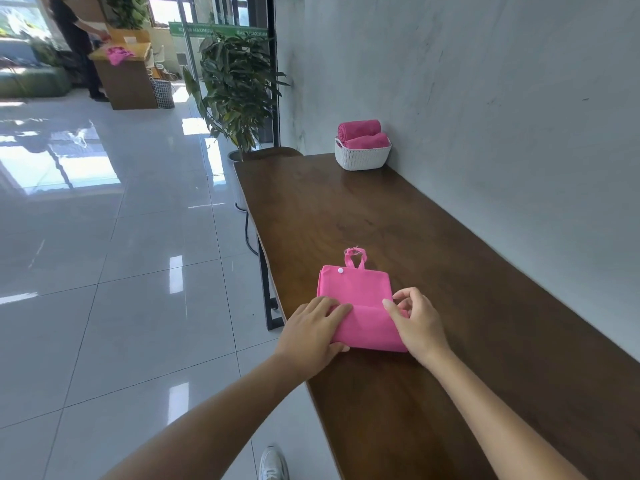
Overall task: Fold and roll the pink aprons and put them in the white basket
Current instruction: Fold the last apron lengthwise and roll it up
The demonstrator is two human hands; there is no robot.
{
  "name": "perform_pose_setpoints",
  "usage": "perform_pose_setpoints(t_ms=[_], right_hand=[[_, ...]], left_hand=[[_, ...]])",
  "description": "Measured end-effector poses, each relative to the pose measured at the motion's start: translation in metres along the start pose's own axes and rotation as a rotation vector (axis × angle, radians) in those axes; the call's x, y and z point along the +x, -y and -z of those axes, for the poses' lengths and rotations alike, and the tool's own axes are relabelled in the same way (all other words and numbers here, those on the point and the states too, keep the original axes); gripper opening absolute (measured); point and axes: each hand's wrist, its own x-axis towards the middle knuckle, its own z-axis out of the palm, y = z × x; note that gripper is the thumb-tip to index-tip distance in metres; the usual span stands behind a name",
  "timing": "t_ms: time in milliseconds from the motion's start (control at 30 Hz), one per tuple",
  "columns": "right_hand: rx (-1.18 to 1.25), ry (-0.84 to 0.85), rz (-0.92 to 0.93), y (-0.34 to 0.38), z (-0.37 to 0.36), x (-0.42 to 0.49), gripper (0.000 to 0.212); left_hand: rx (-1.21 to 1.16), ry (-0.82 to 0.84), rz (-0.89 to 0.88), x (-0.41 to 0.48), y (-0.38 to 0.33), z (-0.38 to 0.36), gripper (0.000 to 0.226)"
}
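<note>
Fingers (337, 308) of left hand (311, 332) and right hand (420, 323) gripping apron (356, 289) at its started roll by counter (398, 220) left edge; two rolls (360, 128) already in basket (362, 157).

Your left grip (311, 332) covers the pink apron's (356, 291) near left corner, your right grip (420, 323) its right edge. The counter (346, 209) runs off past the bottom and right edges.

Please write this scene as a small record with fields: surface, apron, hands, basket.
surface: brown wooden table along a wall
apron: pink apron folded on it, near end partly rolled
left: left hand grips the roll's left end
right: right hand pinches the roll's right end
basket: white basket at the far end, holding two rolled aprons
</note>
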Motion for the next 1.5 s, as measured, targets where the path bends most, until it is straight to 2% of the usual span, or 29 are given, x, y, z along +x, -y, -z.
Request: perform_pose_setpoints(t_ms=[133,267,433,600,700,800,1000,1133,1267,1367,1500], right_hand=[[-0.043,0.076,0.096,-0.009,0.006,-0.016,0.033],[-0.026,0.142,0.147,-0.018,0.01,-0.031,0.045],[0.056,0.161,0.143,-0.024,0.012,-0.049,0.052],[0.134,0.139,0.113,-0.024,0.007,-0.061,0.049],[0.21,0.148,0.06,-0.017,0.007,-0.059,0.045],[0.21,0.159,-0.018,-0.009,0.008,-0.05,0.043],[0.144,0.212,-0.195,0.003,0.009,-0.015,0.043],[0.128,0.189,-0.261,0.002,0.002,0.008,0.049],[0.102,0.169,-0.259,0.012,0.001,0.017,0.053],[0.067,0.138,-0.206,0.016,0.0,0.018,0.052],[0.07,0.121,-0.049,0.007,0.0,0.016,0.044]], left_hand=[[0.016,0.078,-0.041,0.013,0.007,0.011,0.066],[-0.04,0.225,-0.046,0.025,0.013,0.027,0.063],[-0.254,0.476,0.054,0.03,0.019,0.04,0.06],[-0.474,0.599,0.159,0.026,0.026,0.035,0.058],[-0.549,0.617,0.223,0.023,0.03,0.033,0.064],[-0.535,0.55,0.246,0.021,0.026,0.03,0.058],[-0.31,0.054,0.145,0.009,0.007,0.03,0.038],[-0.159,-0.121,-0.04,-0.002,-0.002,0.023,0.039],[-0.004,-0.19,-0.174,-0.007,-0.009,0.009,0.044],[0.069,-0.183,-0.129,-0.005,-0.011,0.0,0.052],[0.044,-0.092,-0.071,0.008,-0.009,-0.001,0.07]])
